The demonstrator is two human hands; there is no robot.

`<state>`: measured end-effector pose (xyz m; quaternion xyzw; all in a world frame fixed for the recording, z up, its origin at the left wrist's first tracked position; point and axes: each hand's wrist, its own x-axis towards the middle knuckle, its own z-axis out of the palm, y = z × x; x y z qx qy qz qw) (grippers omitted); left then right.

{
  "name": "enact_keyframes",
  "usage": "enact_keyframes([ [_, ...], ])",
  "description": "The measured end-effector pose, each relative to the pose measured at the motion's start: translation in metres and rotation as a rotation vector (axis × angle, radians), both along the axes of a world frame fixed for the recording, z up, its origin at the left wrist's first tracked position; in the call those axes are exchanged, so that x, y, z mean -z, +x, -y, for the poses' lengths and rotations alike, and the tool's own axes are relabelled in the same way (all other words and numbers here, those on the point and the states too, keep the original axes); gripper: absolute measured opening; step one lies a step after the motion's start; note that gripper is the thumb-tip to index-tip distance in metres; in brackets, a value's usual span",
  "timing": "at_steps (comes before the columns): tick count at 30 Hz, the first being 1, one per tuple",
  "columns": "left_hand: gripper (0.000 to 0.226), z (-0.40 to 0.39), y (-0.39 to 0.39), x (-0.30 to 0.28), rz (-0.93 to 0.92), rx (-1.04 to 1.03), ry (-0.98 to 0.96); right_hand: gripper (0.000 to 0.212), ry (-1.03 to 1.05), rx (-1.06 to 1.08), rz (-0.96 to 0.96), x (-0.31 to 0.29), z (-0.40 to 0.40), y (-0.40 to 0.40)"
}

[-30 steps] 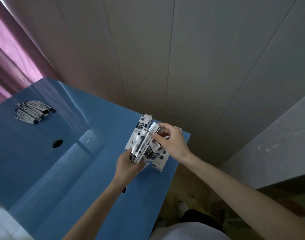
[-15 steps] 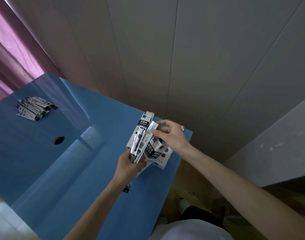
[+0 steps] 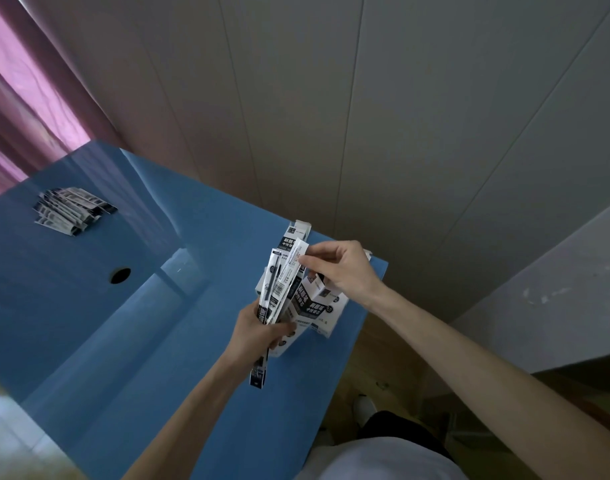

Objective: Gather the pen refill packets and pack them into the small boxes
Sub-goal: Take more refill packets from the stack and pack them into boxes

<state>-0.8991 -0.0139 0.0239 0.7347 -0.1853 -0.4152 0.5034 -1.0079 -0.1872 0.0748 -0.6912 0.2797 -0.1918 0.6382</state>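
step: squaring slim black-and-white pen refill packets (image 3: 279, 292) | left hand (image 3: 258, 336) gripping bundle base | right hand (image 3: 341, 271) pinching top packet | small white printed cardboard boxes (image 3: 315, 308) just behind hands on blue bench (image 3: 89, 306) | advice: align ends (avoid fanning) before sliding into open box

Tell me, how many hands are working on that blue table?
2. The left hand grips a bundle of refill packets; the right hand pinches the top of one packet, above the small boxes.

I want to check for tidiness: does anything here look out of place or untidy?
Nothing is damaged. The small boxes sit close to the table corner, and a loose pile of packets lies apart at the far left.
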Motion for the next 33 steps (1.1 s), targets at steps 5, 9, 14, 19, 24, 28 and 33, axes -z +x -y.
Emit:
enact_keyframes([
  [5,0.029,0.0,0.0,0.002,0.035,0.027,0.001,0.01,0.02,0.089,-0.002,0.004,-0.007,0.002],
  [9,0.028,-0.001,0.0,0.002,0.009,0.011,-0.009,0.016,-0.014,0.066,-0.032,-0.001,-0.008,0.001],
  [14,0.026,-0.004,0.004,0.001,-0.01,-0.008,-0.026,0.011,-0.038,0.02,-0.031,-0.008,0.002,-0.004],
  [19,0.027,-0.005,0.007,0.002,0.002,-0.013,-0.034,0.017,-0.152,0.174,-0.033,-0.017,0.008,-0.008],
  [24,0.028,-0.008,0.009,0.004,-0.006,-0.049,-0.054,0.014,-0.126,0.286,0.05,-0.035,0.028,-0.019],
  [28,0.028,-0.01,0.009,0.007,-0.04,-0.09,-0.082,0.016,0.1,0.396,0.166,-0.045,0.05,-0.032],
  [33,0.029,-0.008,0.009,0.008,-0.085,-0.136,-0.115,0.016,0.122,0.441,0.185,-0.045,0.066,-0.04],
])
